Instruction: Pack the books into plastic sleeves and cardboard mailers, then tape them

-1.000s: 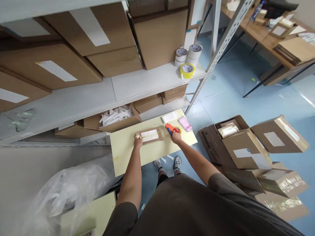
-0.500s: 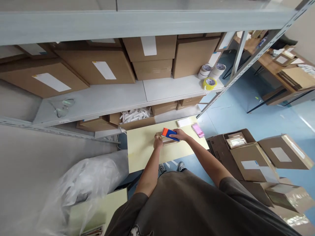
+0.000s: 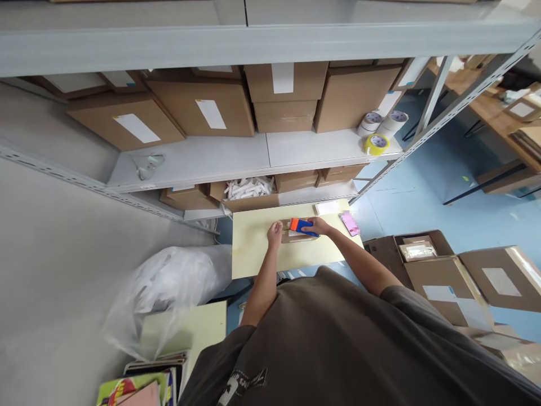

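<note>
Presently: right hand (image 3: 320,226) wrapped round blue-and-orange tape dispenser (image 3: 301,226), over small carton (image 3: 297,239) on cream table (image 3: 250,242) | left hand (image 3: 275,232) – fingers curled at carton's left end, hold unclear to us | we advise carton braced, dispenser level.

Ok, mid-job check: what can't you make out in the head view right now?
All in the head view:
- White label: partly covered by the tape dispenser; its print is too small.
- Dispenser's handle end: hidden by the right hand.
- Left hand: too small to tell what its fingertips grip.
- Pink object: blurred by pixel blocks.
- Books: cut off by the bottom edge.
</note>
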### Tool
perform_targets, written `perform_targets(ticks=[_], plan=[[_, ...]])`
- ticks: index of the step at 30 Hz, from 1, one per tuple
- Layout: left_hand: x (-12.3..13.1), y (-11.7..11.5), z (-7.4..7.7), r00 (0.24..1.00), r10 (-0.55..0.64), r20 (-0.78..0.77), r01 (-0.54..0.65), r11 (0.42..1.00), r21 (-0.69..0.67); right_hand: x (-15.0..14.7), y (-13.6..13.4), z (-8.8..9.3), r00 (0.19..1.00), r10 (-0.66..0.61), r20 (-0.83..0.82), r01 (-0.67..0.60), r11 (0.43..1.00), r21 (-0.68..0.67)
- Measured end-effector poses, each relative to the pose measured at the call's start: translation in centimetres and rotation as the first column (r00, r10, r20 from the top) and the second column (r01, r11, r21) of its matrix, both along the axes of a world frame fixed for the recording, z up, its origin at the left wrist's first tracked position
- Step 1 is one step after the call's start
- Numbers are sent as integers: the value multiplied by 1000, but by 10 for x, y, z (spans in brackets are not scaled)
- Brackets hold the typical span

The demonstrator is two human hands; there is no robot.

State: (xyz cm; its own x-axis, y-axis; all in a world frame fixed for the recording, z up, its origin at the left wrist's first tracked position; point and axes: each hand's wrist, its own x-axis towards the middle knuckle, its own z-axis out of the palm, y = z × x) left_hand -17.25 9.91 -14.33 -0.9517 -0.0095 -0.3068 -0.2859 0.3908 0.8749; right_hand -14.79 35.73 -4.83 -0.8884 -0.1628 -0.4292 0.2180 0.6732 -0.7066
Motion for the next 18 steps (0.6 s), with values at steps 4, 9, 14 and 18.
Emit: perform_targets(ticks=[4, 9, 14, 18], plan=[[-5, 16, 7, 992, -79, 99, 55, 972, 230, -7, 6, 1, 998, 64, 21, -63, 998, -18], [-5, 22, 9, 997, 6, 78, -29, 956, 292, -15, 11, 5, 994, 109, 6, -109, 994, 13], [-3, 27, 9, 1000, 20, 9, -21, 990, 142, -18, 13, 9, 989, 144, 25, -145, 989, 36], [-3, 26, 6, 998, 60, -2, -59, 997, 48, -19, 19, 6, 984, 178, 28, -179, 982, 55]])
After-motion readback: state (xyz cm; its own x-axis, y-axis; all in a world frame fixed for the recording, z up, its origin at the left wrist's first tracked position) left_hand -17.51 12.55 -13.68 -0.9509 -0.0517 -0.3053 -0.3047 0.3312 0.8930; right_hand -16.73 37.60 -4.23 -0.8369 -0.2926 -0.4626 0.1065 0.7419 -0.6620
